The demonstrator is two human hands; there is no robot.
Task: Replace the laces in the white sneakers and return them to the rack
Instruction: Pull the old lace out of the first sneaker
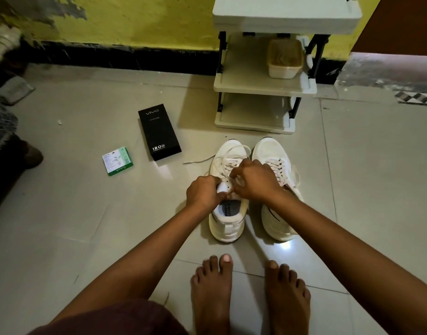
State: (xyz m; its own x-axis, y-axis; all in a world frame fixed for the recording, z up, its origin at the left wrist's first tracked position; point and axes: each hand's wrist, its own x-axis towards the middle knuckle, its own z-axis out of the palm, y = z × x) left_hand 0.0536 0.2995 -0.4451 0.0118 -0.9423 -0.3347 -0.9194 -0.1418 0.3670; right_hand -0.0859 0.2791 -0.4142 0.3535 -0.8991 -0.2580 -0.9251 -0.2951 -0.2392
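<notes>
**Both hands at the lacing of the left-side sneaker, floor in front of rack**

Head view. Two white sneakers stand side by side on the tiled floor (86, 213), just in front of the rack (263, 89). Each shoe's long axis runs away from the person, toes toward the rack, heels toward the person's bare feet (251, 293). The left sneaker (228, 223) shows its open collar and printed insole. The right sneaker (274, 151) is partly covered by the right forearm; its lace is threaded across the eyelets.

The left hand (204, 193) is closed on the upper edge of the left sneaker near the tongue, thumb and fingers pinching it. The right hand (254, 181) reaches across, fingers curled at the same shoe's lacing; whether it actually grips the lace cannot be told. One loose lace end (198, 160) trails out to the left over the floor from the left sneaker's forepart.

The rack has several pale shelves on dark posts; a tan container (284, 59) sits on the middle shelf. The lowest shelf carries nothing visible.

On the floor to the left lie a black box (159, 132) marked "vivo", and near it a small green-and-white packet (117, 161).
</notes>
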